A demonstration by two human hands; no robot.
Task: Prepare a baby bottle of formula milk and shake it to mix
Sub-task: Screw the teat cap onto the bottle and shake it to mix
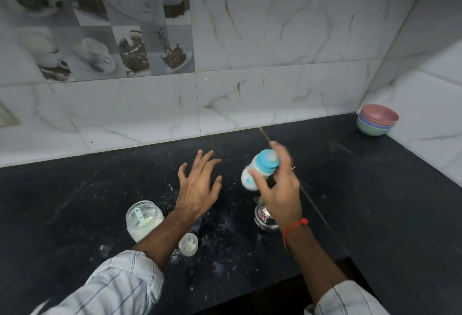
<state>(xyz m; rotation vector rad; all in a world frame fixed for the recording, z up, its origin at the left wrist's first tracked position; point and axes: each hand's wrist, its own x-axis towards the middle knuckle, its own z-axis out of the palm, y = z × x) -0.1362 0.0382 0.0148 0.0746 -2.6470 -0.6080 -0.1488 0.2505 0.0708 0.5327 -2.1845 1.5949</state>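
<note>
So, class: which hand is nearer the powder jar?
Left. The left hand hovers just above-right of the jar; the right hand holds the bottle farther right.

The black stone countertop (375, 189) looks matt and speckled, dusted with white powder. Behind it, glossy white marble-look wall tiles (275, 39) — smooth, faintly veined. The small steel pot (263, 219) shines like polished metal. The clear jar (142, 219) looks glassy; the stacked pastel bowls (377, 119) look matt plastic — the striped sleeve (120, 284) is cloth.
</note>
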